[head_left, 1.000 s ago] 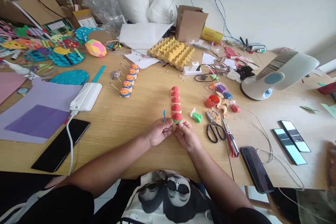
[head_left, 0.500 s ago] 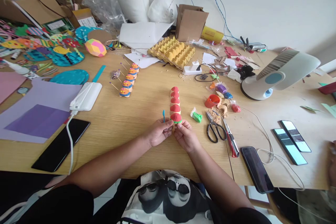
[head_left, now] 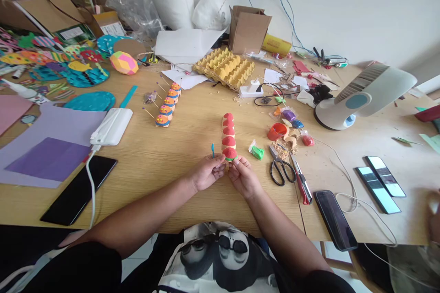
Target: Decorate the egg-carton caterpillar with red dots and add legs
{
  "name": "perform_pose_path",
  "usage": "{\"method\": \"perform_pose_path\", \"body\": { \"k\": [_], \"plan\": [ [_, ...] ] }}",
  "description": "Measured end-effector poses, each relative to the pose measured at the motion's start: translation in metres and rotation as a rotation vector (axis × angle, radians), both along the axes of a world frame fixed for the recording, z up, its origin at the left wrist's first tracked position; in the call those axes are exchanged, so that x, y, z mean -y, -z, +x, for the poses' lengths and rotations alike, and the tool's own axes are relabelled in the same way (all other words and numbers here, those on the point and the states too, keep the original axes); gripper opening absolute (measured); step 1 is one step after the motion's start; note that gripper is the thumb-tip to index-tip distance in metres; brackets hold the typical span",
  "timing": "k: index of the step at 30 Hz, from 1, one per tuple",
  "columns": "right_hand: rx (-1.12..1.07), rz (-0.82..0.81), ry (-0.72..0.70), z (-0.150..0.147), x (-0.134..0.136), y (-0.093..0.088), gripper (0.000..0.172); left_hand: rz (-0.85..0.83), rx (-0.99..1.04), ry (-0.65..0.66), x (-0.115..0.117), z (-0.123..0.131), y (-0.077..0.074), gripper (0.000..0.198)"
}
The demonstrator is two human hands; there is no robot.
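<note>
A strip of egg-carton cups with red clay tops points away from me at the table's middle. Green clay edges the nearest cup's lower front. My left hand pinches that cup from the left, and my right hand pinches it from the right; both are closed. A small blue clay tool sticks up by my left fingers; its lower end is hidden, so whether it is gripped I cannot tell. To the right lies green clay in clear wrap. Farther left stands a decorated orange-and-blue carton strip with sticks.
Scissors, a red utility knife and a phone lie right of my hands. Behind them are a red cup and a white fan. A yellow egg tray sits at the back; a power bank lies left.
The view has shifted very slightly. My hands keep the same hold on the red-topped egg-carton strip; nothing else has visibly moved on the table.
</note>
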State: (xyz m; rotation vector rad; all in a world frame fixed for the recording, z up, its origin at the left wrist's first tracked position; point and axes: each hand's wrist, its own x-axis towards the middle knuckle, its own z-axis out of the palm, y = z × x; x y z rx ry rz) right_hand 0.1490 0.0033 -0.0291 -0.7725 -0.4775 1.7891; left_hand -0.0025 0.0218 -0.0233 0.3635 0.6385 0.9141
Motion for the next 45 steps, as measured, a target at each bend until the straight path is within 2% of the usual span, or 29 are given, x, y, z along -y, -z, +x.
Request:
{"method": "perform_pose_path", "body": {
  "k": [15, 24, 32, 38, 45],
  "plan": [
    [0.102, 0.031, 0.069, -0.0050, 0.0015, -0.0044, 0.032, 0.040, -0.104, -0.028, 0.0020, 0.0034, 0.0029, 0.042],
    [0.039, -0.006, 0.012, -0.0002, 0.0024, -0.0025, 0.033, 0.013, -0.072, 0.001, 0.0015, 0.0014, 0.0046, 0.038],
    [-0.050, -0.051, 0.002, 0.0009, 0.0001, 0.0004, 0.037, -0.006, -0.016, 0.024, -0.0005, 0.0007, 0.0017, 0.045],
    [-0.100, -0.072, 0.015, -0.0005, -0.0002, -0.0010, 0.041, 0.067, -0.056, -0.017, 0.0003, 0.0000, 0.0044, 0.048],
    [-0.060, -0.033, -0.002, 0.0003, 0.0006, -0.0004, 0.038, 0.222, -0.196, -0.040, 0.0021, 0.0008, 0.0033, 0.031]
  ]
}}
